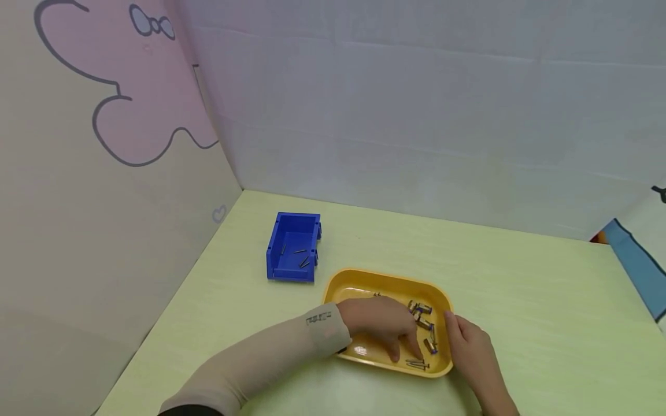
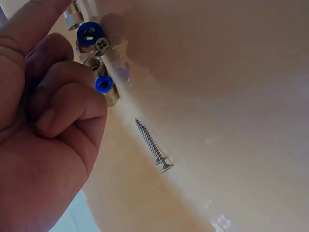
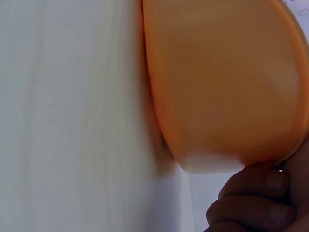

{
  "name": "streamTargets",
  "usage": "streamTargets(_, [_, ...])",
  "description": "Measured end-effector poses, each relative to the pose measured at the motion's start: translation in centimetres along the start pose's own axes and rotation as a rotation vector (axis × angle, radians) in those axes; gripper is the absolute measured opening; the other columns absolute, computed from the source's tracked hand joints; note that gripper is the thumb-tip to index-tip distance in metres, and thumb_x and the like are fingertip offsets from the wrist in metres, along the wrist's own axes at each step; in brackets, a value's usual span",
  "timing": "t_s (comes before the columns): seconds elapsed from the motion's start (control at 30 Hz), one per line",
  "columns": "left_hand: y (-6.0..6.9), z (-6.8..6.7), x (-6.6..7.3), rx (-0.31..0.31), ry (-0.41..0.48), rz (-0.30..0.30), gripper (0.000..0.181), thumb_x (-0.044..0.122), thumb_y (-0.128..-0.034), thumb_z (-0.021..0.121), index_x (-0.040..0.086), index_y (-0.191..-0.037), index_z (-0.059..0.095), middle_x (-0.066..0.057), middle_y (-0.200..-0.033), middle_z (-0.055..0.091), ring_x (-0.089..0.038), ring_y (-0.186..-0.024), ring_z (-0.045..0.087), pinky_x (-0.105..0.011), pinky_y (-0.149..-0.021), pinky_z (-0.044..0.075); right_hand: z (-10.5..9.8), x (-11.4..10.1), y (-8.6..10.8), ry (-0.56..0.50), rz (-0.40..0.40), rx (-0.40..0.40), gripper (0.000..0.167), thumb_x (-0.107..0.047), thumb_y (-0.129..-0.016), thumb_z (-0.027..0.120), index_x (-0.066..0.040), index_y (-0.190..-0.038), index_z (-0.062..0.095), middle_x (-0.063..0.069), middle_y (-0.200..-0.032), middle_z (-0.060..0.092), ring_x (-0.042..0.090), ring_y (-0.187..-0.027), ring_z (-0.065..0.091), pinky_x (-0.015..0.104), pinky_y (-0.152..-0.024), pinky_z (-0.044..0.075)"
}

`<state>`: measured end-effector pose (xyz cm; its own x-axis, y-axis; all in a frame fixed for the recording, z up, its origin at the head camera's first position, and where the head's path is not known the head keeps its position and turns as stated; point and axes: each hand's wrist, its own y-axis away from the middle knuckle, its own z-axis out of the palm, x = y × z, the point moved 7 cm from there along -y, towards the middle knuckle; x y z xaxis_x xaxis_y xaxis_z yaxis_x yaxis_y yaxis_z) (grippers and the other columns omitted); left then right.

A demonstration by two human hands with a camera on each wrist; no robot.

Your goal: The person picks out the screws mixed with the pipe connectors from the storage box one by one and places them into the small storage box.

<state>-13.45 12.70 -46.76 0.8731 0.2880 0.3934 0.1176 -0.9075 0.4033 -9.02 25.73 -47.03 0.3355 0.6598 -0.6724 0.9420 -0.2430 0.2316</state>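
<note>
A yellow tray (image 1: 364,276) holds several screws (image 1: 417,364) and several brass fittings with blue rings (image 1: 429,345). My left hand (image 1: 382,318) reaches down into it, thumb and index finger spread apart near the screws by the front wall. The left wrist view shows the other fingers curled inward, with nothing visible in them; a countersunk screw (image 2: 152,145) lies beside them on the tray floor. On the tray's right end, my right hand (image 1: 472,349) grips the rim. Its curled fingers (image 3: 253,205) show beneath the tray's edge in the right wrist view.
Behind and left of the tray stands a blue open-front bin (image 1: 293,274) with several small screws inside. Both rest on a pale yellow-green table (image 1: 531,277). Walls rise along the back (image 1: 416,127) and left (image 1: 104,231).
</note>
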Motion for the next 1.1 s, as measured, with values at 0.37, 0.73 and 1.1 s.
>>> streamTargets(0.37, [-0.3, -0.1, 0.0, 0.034, 0.025, -0.013, 0.032, 0.038, -0.0834, 0.077, 0.042, -0.115, 0.072, 0.030, -0.106, 0.067, 0.013, -0.100, 0.059, -0.009, -0.085, 0.044, 0.0, -0.1, 0.1, -0.011, 0.000, 0.005, 0.057, -0.047, -0.108, 0.031, -0.003, -0.089, 0.062, 0.002, -0.064, 0.044, 0.016, -0.058, 0.044, 0.028, -0.052, 0.037])
streamTargets(0.73, [-0.6, -0.3, 0.9, 0.070, -0.057, 0.059, 0.024, 0.040, -0.0823, 0.080, 0.034, -0.105, 0.075, 0.027, -0.096, 0.065, 0.006, -0.081, 0.055, -0.013, -0.075, 0.044, 0.0, -0.1, 0.1, -0.006, 0.002, 0.007, 0.056, -0.048, -0.108, 0.031, -0.006, -0.079, 0.056, 0.001, -0.063, 0.042, 0.015, -0.058, 0.044, 0.027, -0.052, 0.036])
streamTargets(1.1, [-0.7, -0.6, 1.0, 0.115, -0.075, 0.076, 0.015, 0.034, -0.0880, 0.076, 0.035, -0.102, 0.078, 0.028, -0.093, 0.067, 0.012, -0.086, 0.056, -0.009, -0.080, 0.044, 0.0, -0.2, 0.1, -0.005, -0.006, 0.007, 0.056, -0.048, -0.107, 0.031, -0.007, -0.077, 0.053, 0.001, -0.063, 0.041, 0.015, -0.057, 0.042, 0.027, -0.052, 0.035])
